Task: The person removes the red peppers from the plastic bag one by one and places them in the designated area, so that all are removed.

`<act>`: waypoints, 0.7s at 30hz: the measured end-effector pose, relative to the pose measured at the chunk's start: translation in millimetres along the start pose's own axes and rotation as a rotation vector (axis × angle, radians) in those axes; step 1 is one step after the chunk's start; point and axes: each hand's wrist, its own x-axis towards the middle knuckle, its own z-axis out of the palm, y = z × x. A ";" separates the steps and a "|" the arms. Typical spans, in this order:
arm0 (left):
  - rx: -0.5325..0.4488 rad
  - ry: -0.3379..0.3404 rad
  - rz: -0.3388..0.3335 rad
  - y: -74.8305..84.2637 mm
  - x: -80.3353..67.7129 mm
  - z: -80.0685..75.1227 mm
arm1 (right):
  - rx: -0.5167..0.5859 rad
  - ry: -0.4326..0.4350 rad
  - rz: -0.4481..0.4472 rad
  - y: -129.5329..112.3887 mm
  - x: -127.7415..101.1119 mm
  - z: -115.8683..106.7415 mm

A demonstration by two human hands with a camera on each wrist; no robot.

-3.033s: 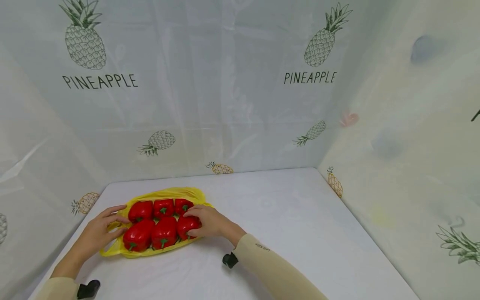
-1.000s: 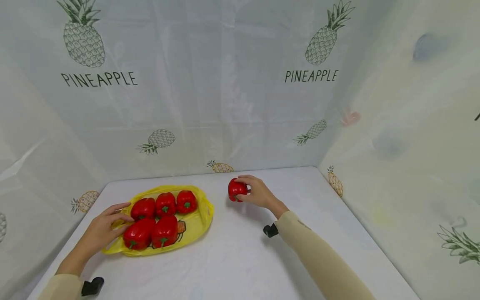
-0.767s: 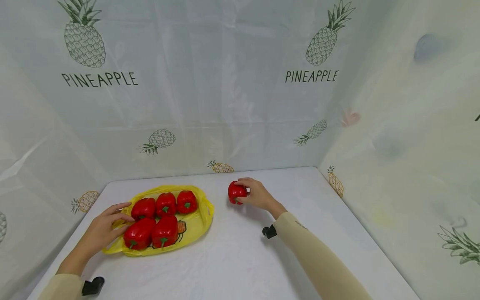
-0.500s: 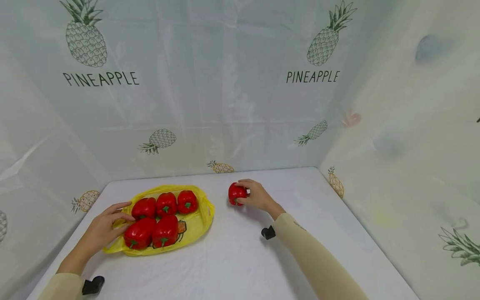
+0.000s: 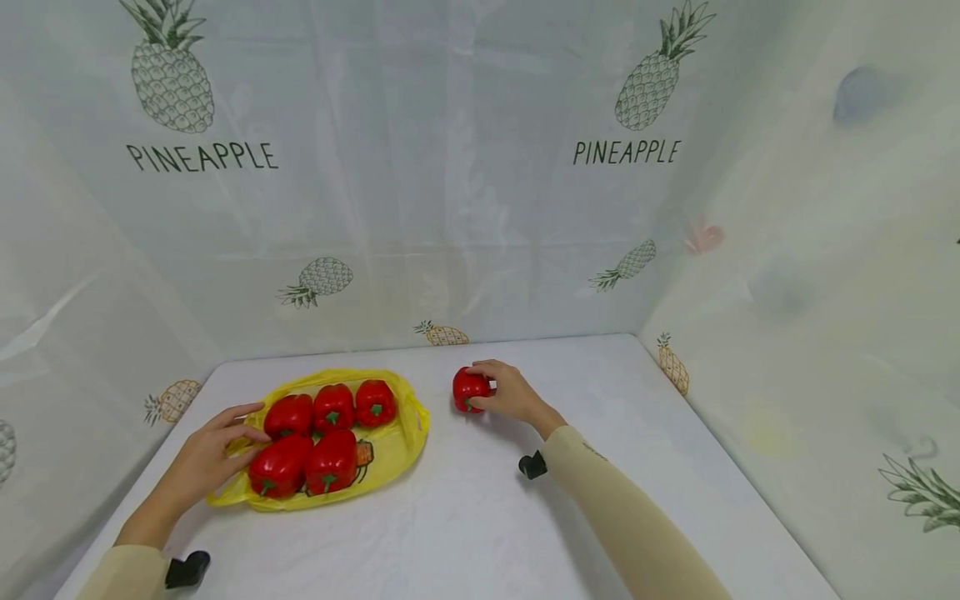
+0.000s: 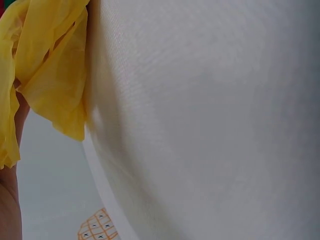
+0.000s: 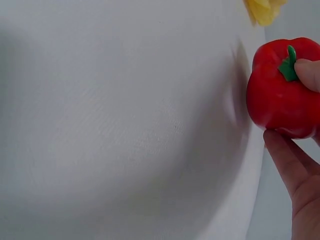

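In the head view my right hand (image 5: 517,393) grips a red bell pepper (image 5: 465,389) toward the back of the table, thumb at its green stem and fingers on the far side. The right wrist view shows this pepper (image 7: 275,100) close over the white cloth, its shadow beside it. A flat yellow plastic bag (image 5: 397,458) lies at the left with several red bell peppers (image 5: 330,462) on it in two rows. My left hand (image 5: 202,458) stays at the bag's left end, fingers spread, fingertips right at the peppers. Crumpled yellow plastic (image 6: 55,65) partly covers it in the left wrist view.
A white-covered table (image 5: 480,533) carries everything. Pale curtains (image 5: 465,192) with pineapple prints enclose it at the back and both sides. A black wrist device (image 5: 187,570) sits at the left cuff, another black device (image 5: 532,465) at the right cuff.
Since three seconds ago, my right hand has taken the front right pepper off the bag and carried it right and back. Lately it has shifted slightly down and left. The left hand stays almost still.
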 end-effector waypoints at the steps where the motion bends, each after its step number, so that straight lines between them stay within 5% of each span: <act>1: -0.001 0.000 0.000 0.1 0.1 -0.1 | 0.002 0.000 -0.002 0.4 0.4 0.3; 21: -0.003 -0.003 -0.006 -0.4 0.1 0.4 | -0.004 -0.057 0.017 1.4 6.6 4.8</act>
